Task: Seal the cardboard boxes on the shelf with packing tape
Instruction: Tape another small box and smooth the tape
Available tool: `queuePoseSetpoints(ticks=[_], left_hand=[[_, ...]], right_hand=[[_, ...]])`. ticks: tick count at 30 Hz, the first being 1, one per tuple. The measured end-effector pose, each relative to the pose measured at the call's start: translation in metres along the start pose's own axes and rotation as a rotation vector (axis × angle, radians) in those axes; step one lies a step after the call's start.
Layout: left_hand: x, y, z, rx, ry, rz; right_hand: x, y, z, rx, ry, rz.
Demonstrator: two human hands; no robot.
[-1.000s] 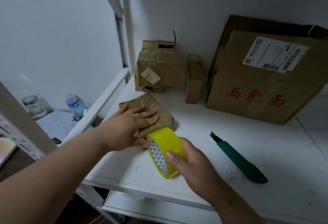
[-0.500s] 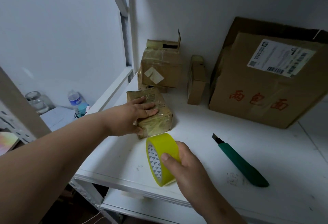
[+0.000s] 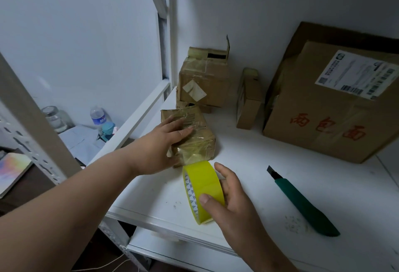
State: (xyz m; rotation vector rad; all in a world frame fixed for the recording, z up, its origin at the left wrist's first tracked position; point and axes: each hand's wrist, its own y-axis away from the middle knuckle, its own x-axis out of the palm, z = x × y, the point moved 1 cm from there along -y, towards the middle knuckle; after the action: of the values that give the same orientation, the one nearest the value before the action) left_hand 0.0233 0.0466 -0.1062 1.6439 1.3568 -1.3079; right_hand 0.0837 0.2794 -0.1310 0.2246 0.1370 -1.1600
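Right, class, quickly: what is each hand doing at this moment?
Left hand: open, fingers flat, pressing on the small box.
Right hand: closed around the yellow tape roll.

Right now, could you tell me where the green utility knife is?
In the head view the green utility knife lies on the white shelf, right of the tape roll, before the large box.
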Motion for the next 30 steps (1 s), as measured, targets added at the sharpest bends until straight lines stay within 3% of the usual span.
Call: queuePoseSetpoints(ticks=[5, 7, 10, 12, 14, 18, 24, 30], left_hand=[[0.007, 0.022, -0.007, -0.074, 0.112, -0.292], [0.015, 0.031, -0.013, -0.187, 0.154, -0.459], [0.024, 0.043, -0.030, -0.473, 0.427, -0.599], [0.029, 0.048, -0.042, -0.655, 0.691, -0.605], [0.036, 0.050, -0.053, -0.757, 0.923, -0.585], [0.040, 0.049, -0.069, -0.807, 1.017, -0.543], [0.037, 0.049, -0.088, -0.862, 1.128, -0.443], [0.031, 0.055, -0.108, -0.876, 1.247, -0.374]], right_hand=[[-0.019, -0.004, 0.004, -0.012, 0.019, -0.060], [-0.037, -0.006, 0.006, -0.052, 0.158, -0.169], [-0.075, -0.011, 0.002, -0.108, 0.540, -0.387], [-0.099, -0.014, -0.001, -0.022, 0.808, -0.469], [-0.118, -0.013, -0.002, 0.197, 1.002, -0.432], [-0.134, -0.008, -0.012, 0.486, 1.171, -0.250], [-0.139, -0.006, -0.022, 0.343, 1.223, -0.179], [-0.128, -0.016, 0.008, 0.102, 0.976, -0.108]])
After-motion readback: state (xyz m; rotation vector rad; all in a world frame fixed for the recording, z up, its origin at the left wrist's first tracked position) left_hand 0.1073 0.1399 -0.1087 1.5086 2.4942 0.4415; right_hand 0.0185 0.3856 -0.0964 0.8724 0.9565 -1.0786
